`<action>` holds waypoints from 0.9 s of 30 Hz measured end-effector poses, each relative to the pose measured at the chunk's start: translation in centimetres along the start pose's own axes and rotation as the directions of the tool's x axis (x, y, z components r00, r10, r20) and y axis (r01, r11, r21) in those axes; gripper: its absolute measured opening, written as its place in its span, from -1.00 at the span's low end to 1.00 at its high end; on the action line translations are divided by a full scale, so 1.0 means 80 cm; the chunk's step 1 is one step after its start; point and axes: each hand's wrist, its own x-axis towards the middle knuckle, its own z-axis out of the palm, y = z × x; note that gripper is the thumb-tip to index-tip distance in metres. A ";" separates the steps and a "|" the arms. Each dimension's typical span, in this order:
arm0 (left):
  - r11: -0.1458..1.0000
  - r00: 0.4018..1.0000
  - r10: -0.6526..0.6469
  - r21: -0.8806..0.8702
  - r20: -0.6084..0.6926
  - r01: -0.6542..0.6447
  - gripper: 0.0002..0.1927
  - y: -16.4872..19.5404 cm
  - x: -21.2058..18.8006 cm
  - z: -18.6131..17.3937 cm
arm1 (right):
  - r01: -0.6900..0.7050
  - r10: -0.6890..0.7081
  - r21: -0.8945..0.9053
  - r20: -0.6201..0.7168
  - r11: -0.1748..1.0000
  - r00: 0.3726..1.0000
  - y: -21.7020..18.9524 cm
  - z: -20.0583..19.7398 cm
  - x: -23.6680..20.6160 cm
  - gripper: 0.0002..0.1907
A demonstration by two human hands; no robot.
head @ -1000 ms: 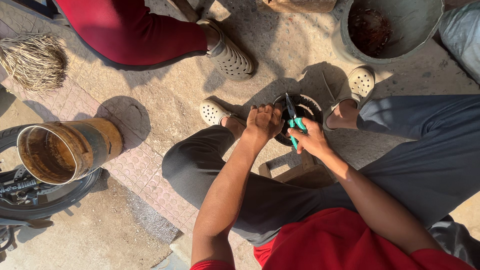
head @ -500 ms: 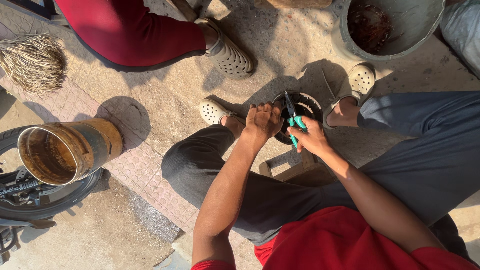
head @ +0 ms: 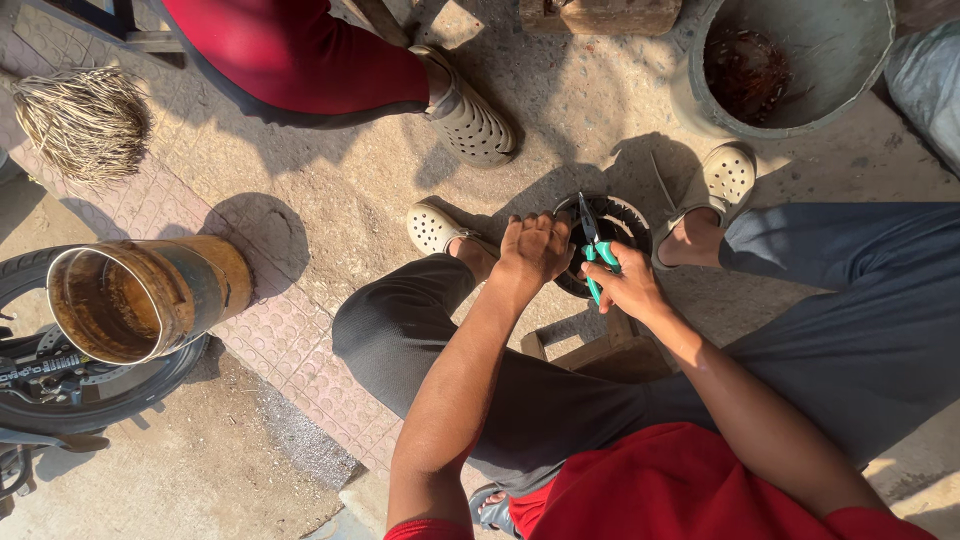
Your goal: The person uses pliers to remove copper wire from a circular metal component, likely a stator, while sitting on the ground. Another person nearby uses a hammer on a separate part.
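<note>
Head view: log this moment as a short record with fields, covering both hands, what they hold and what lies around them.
left hand: grips the rim of a dark round basket-like piece
right hand: holds green-handled pliers at that piece
posture: seated, sandalled feet on either side of the piece
nearby: grey tub, rusty metal drum on a tyre, broom head
other person: shoe

**Tight work spot, open paving to the left**

At centre frame the dark ring (head: 612, 245) is hemmed in by two clogged feet, left (head: 436, 228) and right (head: 722, 183). A grey tub (head: 800, 105) blocks the upper right, another person's shoe (head: 468, 115) the top. Bare paving (head: 330, 190) lies open between there and the rusty drum (head: 150, 295) at left.
</note>
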 end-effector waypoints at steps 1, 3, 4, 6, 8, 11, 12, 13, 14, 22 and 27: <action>1.000 1.000 0.000 -0.007 0.006 0.000 -0.45 0.000 0.002 0.002 | 0.000 0.000 0.000 0.002 1.000 1.000 0.001 -0.001 0.001 -0.76; 1.000 1.000 -0.005 -0.021 0.011 0.006 -0.45 0.001 0.007 0.008 | -0.004 0.004 0.009 0.002 1.000 1.000 0.006 -0.003 0.002 -0.77; 0.998 0.999 -0.014 -0.053 0.040 0.016 -0.45 0.003 0.012 0.012 | -0.007 0.007 0.021 0.002 1.000 1.000 0.008 -0.004 0.003 -0.77; 0.992 0.995 -0.050 -0.110 0.088 0.059 -0.45 0.006 0.023 0.018 | -0.006 0.006 0.003 -0.004 1.000 1.000 0.013 -0.008 0.007 -0.76; 0.997 0.995 -0.055 -0.043 0.083 0.059 -0.49 0.011 0.037 0.024 | 0.004 -0.004 -0.038 -0.012 0.999 1.000 0.019 -0.014 0.013 -0.75; 0.985 0.992 -0.103 -0.130 0.069 0.112 -0.49 0.017 0.065 0.027 | 0.002 -0.005 -0.138 -0.017 0.990 1.000 0.025 -0.029 0.030 -0.71; 0.989 0.986 -0.074 -0.119 0.148 0.092 -0.51 0.017 0.077 0.027 | -0.006 0.003 -0.151 -0.017 0.988 1.000 0.027 -0.034 0.038 -0.71; 0.986 0.987 -0.067 -0.144 0.147 0.088 -0.46 0.017 0.086 0.027 | 0.005 -0.006 -0.130 -0.005 0.991 1.000 0.029 -0.039 0.046 -0.70; 0.988 0.986 -0.078 -0.121 0.150 0.096 -0.45 0.017 0.095 0.027 | 0.011 -0.010 -0.110 0.003 0.994 1.000 0.031 -0.043 0.054 -0.69; 0.991 0.996 -0.065 -0.112 0.059 0.071 -0.42 0.009 0.133 0.019 | -0.056 0.055 -0.059 -0.025 0.997 0.998 0.034 -0.058 0.104 -0.67; 0.996 0.990 -0.058 -0.053 0.129 0.065 -0.45 0.005 0.129 0.008 | -0.153 0.146 -0.171 -0.053 0.973 0.988 0.028 -0.060 0.116 -0.68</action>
